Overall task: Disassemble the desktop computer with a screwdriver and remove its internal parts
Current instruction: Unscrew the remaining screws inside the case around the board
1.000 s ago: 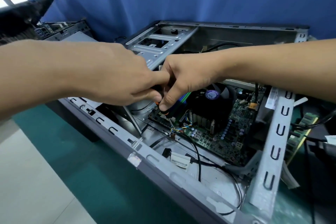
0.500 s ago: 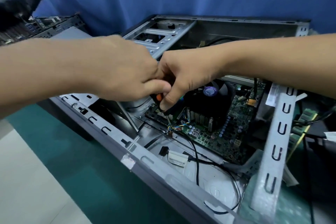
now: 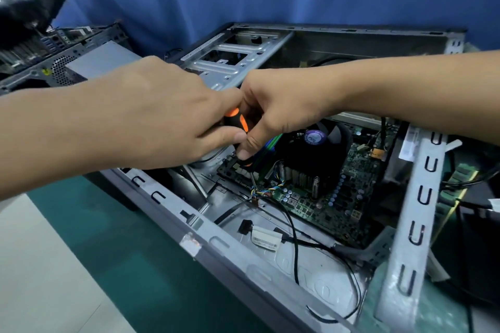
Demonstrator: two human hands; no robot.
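An open grey desktop case (image 3: 224, 249) lies on its side with the green motherboard (image 3: 341, 197) and a black CPU cooler (image 3: 311, 154) inside. A screwdriver (image 3: 238, 121) with a black and orange handle stands nearly upright over the board's near-left corner, its thin shaft reaching down among coloured fan wires (image 3: 259, 192). My left hand (image 3: 162, 111) grips the top of the handle. My right hand (image 3: 276, 105) pinches the handle lower down with thumb and fingers. The tip is hidden among the wires.
A metal drive cage (image 3: 230, 62) sits at the back of the case. Black cables (image 3: 295, 240) trail over the case floor. Another opened computer (image 3: 62, 59) stands at the far left. A RAM stick (image 3: 457, 184) and cables lie right of the case on the green mat (image 3: 113, 246).
Both hands have risen slightly with the screwdriver, so more of the orange handle shows between them. The camera has shifted a little; the case has not moved.
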